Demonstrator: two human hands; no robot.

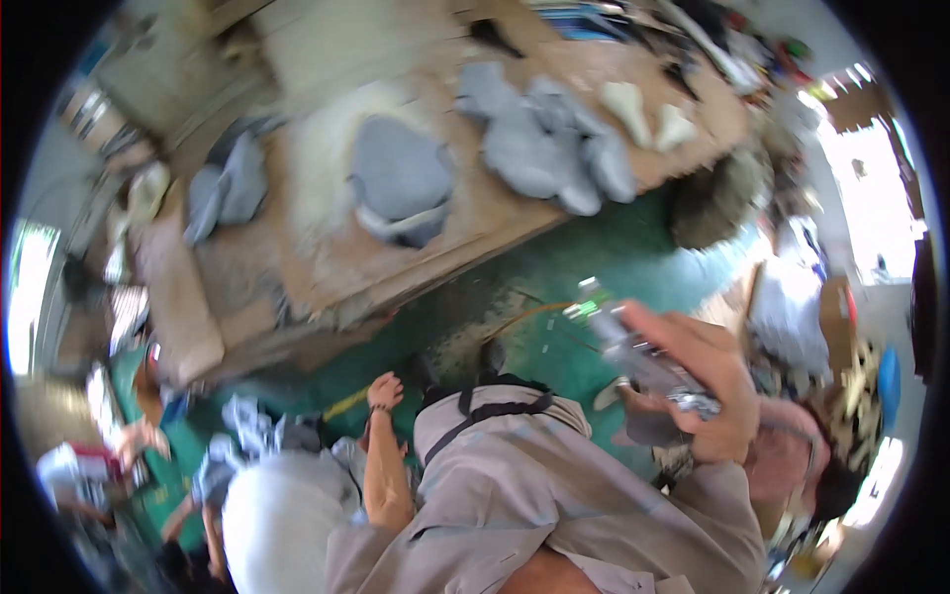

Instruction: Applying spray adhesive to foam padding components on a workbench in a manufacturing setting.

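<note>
My right hand [708, 381], raised on the right side of the view, is closed around a metal spray gun [648, 368]. Motion smears the gun; a green patch shows near its front end, pointing toward the table. Low beside my waist hangs my left hand [385, 391], a dark band at its wrist. Its fingers are loosely bent, and nothing shows in them. In front of me, a grey shaped pad [401, 168] lies on the workbench [475, 223], inside a pale, whitish patch of the top. Neither hand touches the pad.
More grey pads [539, 139] lie right of it, with cream-coloured pieces [648, 117] beyond. A folded grey pad [230, 183] sits at the left. Below the bench, a thin orange hose [520, 319] crosses the green floor. People [287, 515] are close at my left. Bagged goods [789, 317] stand right.
</note>
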